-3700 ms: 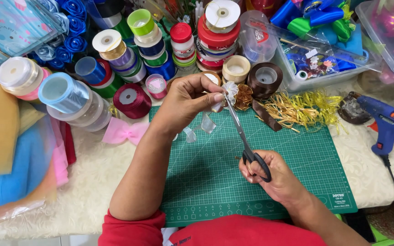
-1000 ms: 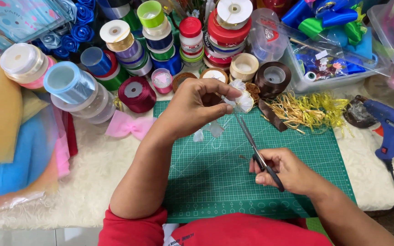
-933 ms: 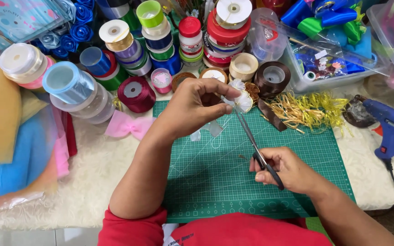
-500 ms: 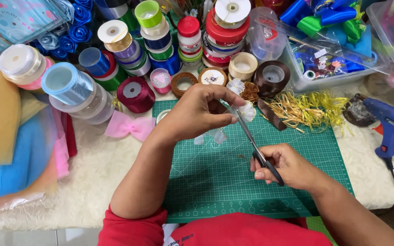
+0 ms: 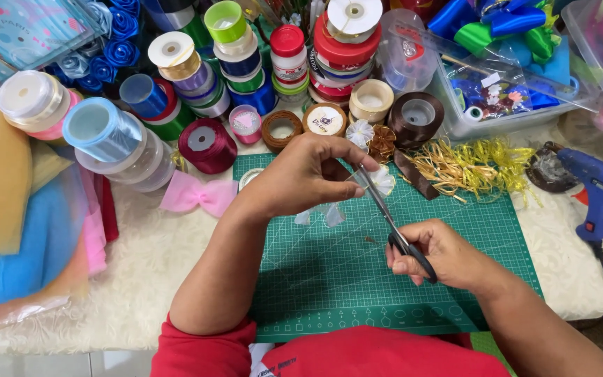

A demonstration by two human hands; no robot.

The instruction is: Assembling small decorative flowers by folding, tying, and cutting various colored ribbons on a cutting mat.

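My left hand [image 5: 301, 178] pinches a small white sheer ribbon flower [image 5: 383, 179] above the green cutting mat [image 5: 329, 279]; loose white ribbon tails [image 5: 329, 215] hang below the fingers. My right hand [image 5: 437, 255] grips black-handled scissors [image 5: 392, 223], whose blades point up-left and reach the flower at my left fingertips. A second white ribbon flower [image 5: 359, 132] and a gold one [image 5: 384, 142] lie at the mat's far edge.
Several ribbon spools [image 5: 232, 63] crowd the back of the table, with a brown roll [image 5: 417, 117] and gold raffia [image 5: 472, 167]. A blue glue gun [image 5: 598, 185] lies at the right. A pink bow [image 5: 193, 195] and tulle fabric [image 5: 15, 209] lie left. Clear bins [image 5: 497, 91] stand behind.
My left hand has lowered the white flower toward the mat, uncovering the spools behind it. The scissors followed, blades staying at the flower.
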